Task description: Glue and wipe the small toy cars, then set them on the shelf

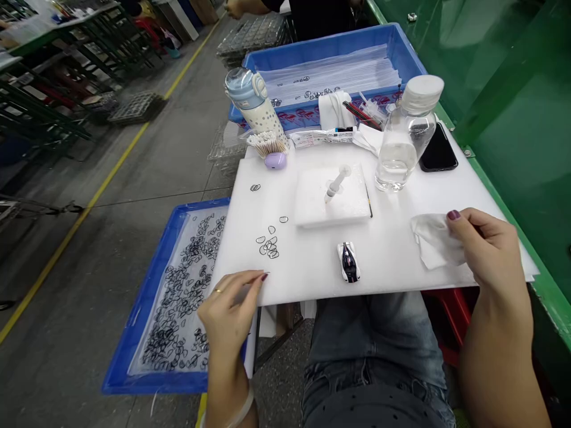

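My left hand (232,309) rests at the near left edge of the white board (392,261), its fingertips on the board and nothing visibly in them. A small cluster of thin black rings (269,245) lies just beyond it. My right hand (486,244) pinches a white cloth (435,241) on the board's right side. A syringe (336,183) lies on a white foam block (332,199) in the middle. A small black-and-white device (348,261) sits near the front edge.
A blue tray (147,309) full of several black rings stands low on the left. At the back are a blue bin (330,44) of clear sheets, a dotted bottle (256,104), cotton swabs (267,142), a clear bottle (404,139) and a black phone (438,151). Another person stands behind the bin.
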The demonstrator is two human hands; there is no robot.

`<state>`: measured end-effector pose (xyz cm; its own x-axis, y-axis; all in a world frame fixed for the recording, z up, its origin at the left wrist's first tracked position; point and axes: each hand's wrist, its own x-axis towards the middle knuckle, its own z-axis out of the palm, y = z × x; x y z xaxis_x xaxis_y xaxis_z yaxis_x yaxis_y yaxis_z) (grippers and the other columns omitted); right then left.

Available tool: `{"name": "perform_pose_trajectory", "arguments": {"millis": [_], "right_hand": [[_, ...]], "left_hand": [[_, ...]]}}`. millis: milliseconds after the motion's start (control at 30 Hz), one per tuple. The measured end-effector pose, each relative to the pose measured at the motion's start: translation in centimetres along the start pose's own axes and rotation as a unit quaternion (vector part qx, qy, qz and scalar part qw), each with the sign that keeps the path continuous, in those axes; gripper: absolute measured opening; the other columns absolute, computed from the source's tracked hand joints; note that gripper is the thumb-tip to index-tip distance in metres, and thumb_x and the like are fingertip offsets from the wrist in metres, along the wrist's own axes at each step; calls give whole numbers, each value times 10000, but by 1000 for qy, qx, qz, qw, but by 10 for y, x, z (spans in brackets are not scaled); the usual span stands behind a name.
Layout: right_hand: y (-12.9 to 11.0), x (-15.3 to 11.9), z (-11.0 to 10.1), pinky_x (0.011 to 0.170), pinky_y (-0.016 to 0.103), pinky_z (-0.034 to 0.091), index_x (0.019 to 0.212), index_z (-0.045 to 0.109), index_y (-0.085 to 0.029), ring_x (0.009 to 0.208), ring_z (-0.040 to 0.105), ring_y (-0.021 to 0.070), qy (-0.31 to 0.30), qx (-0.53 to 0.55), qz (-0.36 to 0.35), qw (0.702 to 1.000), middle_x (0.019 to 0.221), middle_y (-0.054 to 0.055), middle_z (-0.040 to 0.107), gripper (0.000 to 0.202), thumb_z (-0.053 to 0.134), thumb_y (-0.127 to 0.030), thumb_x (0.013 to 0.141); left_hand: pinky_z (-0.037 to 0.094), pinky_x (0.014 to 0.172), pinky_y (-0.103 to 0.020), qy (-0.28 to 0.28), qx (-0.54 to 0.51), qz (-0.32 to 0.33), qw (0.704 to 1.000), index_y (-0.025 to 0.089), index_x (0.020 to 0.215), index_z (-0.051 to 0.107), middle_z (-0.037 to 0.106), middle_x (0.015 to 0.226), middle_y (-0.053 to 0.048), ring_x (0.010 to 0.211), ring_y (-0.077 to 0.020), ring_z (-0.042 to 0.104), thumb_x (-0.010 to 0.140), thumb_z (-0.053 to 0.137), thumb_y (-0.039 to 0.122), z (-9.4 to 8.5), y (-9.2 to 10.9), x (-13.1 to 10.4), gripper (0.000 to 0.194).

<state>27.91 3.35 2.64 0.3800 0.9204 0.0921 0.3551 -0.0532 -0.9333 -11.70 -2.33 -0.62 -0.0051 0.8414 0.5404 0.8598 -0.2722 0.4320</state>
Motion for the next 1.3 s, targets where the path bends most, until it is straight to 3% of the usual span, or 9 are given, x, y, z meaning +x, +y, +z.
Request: {"name": "perform_pose_trajectory", "arguments": {"millis": [167, 233, 367, 467, 567, 733, 933, 1100, 1300], "right_hand": [[2, 11, -3, 568, 313, 363, 532, 554, -173, 566, 511, 136, 265, 211, -79, 937, 577, 12, 556, 157, 662, -214, 638], [-3, 10, -4, 551, 336, 408, 548, 499, -205, 541, 545, 162, 304, 270, -104, 908, 567, 20, 577, 192, 654, -250, 653], [-18, -21, 3, 361, 255, 259, 614, 494, -205, 363, 354, 89, 144, 302, -87, 938, 489, -32, 491, 321, 657, -359, 844], [-20, -56, 21, 389, 230, 328, 749, 610, -191, 464, 488, 103, -76, 154, -139, 975, 602, -12, 591, 157, 640, -249, 892], [-13, -80, 39, 470, 218, 409, 911, 625, -197, 541, 558, 98, -207, -17, -245, 947, 744, 5, 675, 59, 602, -144, 898], [0, -87, 53, 502, 212, 450, 932, 529, -198, 646, 669, 115, -175, -105, -374, 905, 994, 84, 754, 95, 567, -111, 918], [-3, -87, 62, 574, 253, 504, 918, 509, -192, 782, 734, 168, -212, -194, -436, 853, 1076, 99, 757, 74, 514, -124, 945], [-14, -93, 63, 498, 279, 457, 855, 521, -187, 598, 662, 138, -195, -283, -446, 826, 1165, 100, 739, 112, 490, -132, 948], [-19, -86, 21, 460, 257, 434, 940, 565, -202, 442, 543, 84, -130, -245, -347, 896, 1027, 73, 770, 52, 586, -165, 910]], "left_hand": [[578, 788, -341, -76, 12, 58, 995, 193, 893, 747, 747, 884, -48, 847, -214, 708, 910, 657, 204, -7, 11, 1, 93], [582, 786, -345, -84, 28, 60, 994, 186, 892, 752, 744, 885, -55, 847, -220, 709, 914, 660, 240, -9, 12, 3, 110], [592, 726, -334, -110, 42, 34, 993, 192, 935, 763, 742, 892, -51, 803, -215, 713, 927, 634, 322, -9, 10, 7, 184], [590, 694, -323, -129, 42, 18, 991, 212, 940, 767, 741, 899, -43, 782, -211, 713, 924, 614, 360, -9, 6, 10, 214], [575, 675, -314, -128, 34, 17, 991, 205, 914, 753, 735, 880, -42, 728, -198, 703, 903, 629, 345, -7, 4, 12, 187], [577, 683, -298, -97, -62, 44, 992, 194, 872, 710, 743, 825, -30, 712, -179, 701, 859, 678, 202, 3, 25, 21, 36], [555, 977, -421, -215, -248, 203, 922, 191, 851, 694, 700, 1267, -135, 1194, -266, 654, 831, 692, 175, 41, 68, 36, 26], [536, 975, -445, -234, -239, 198, 922, 198, 849, 685, 692, 1286, -126, 1208, -273, 653, 806, 650, 125, 58, 72, 34, 91], [559, 931, -442, -204, -282, 164, 923, 209, 843, 690, 712, 1246, -111, 1143, -265, 681, 796, 664, 136, 57, 72, 30, 91]]}}
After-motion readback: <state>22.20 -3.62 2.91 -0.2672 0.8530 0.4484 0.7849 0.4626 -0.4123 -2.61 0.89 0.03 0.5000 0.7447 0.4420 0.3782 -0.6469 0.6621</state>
